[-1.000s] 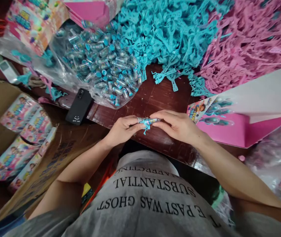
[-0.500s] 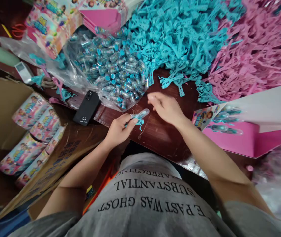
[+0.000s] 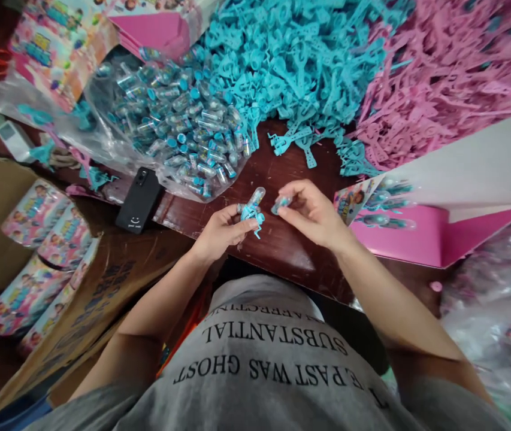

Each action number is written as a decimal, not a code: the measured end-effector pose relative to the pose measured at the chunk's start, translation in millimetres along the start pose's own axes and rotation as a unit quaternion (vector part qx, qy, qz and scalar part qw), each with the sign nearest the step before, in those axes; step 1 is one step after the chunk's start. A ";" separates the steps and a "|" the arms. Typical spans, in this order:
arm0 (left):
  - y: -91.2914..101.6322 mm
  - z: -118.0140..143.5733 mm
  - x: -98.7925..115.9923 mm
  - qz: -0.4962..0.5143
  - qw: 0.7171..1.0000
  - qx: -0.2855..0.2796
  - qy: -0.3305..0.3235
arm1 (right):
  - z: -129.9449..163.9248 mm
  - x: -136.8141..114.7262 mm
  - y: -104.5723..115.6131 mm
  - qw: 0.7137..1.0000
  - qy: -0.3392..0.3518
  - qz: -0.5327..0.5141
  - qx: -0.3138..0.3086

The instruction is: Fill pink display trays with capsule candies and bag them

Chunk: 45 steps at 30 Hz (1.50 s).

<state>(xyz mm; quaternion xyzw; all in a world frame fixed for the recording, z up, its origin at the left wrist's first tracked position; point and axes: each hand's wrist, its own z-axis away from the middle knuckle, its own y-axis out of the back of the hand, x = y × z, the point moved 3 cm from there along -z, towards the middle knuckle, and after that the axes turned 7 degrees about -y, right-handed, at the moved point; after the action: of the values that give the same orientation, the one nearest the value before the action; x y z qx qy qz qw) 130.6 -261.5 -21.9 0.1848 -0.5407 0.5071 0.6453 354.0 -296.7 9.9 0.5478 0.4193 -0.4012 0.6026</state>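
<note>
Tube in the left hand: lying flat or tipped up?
Tipped up. The small clear tube slants up from the left hand, with a blue plastic clip at its lower end.

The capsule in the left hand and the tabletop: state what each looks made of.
Capsule: clear glossy plastic, probably; contents show through, and a matte blue plastic clip sits on it. Tabletop: dark reddish wood or veneer, lacquered; streaky grain and soft glare.

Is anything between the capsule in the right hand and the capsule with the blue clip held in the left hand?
Nothing visible. The right hand pinches a small capsule at its fingertips; the left hand holds a clear capsule with a blue clip. Only a short open gap above the bare wooden table separates them.
</note>
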 end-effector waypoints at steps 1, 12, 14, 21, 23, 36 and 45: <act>-5.9 -1.9 -0.3 0.011 1.000 -0.010 0.003 | 10.6 -2.1 2.7 0.999 0.005 -0.035 0.010; -39.4 -5.8 15.0 -0.186 0.973 -0.066 -0.118 | 54.3 -18.3 20.8 0.989 0.093 0.098 0.064; -43.8 -5.2 17.5 -0.247 0.954 -0.076 -0.152 | 60.6 -16.2 20.3 0.986 0.103 0.117 0.056; -69.2 -3.2 25.0 -0.349 0.894 -0.103 -0.262 | 79.9 -8.7 23.4 0.992 -0.096 -0.014 0.086; -79.4 -3.0 27.3 -0.380 0.869 -0.111 -0.296 | 89.5 -7.1 28.6 0.981 -0.159 -0.078 0.080; -159.1 -23.6 -46.0 -0.492 0.799 -0.088 -0.334 | 157.2 -17.7 125.0 0.971 -0.082 0.146 0.172; -171.6 -65.1 -66.9 -0.570 0.748 -0.104 -0.324 | 141.3 8.5 153.3 0.931 -0.071 0.351 0.066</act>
<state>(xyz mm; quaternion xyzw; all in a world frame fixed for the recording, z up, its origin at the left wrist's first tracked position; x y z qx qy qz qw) 317.1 -312.4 -50.5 0.5435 -0.5606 -0.1052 0.6159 510.6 -425.8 58.3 0.6684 0.1288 -0.2285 0.6960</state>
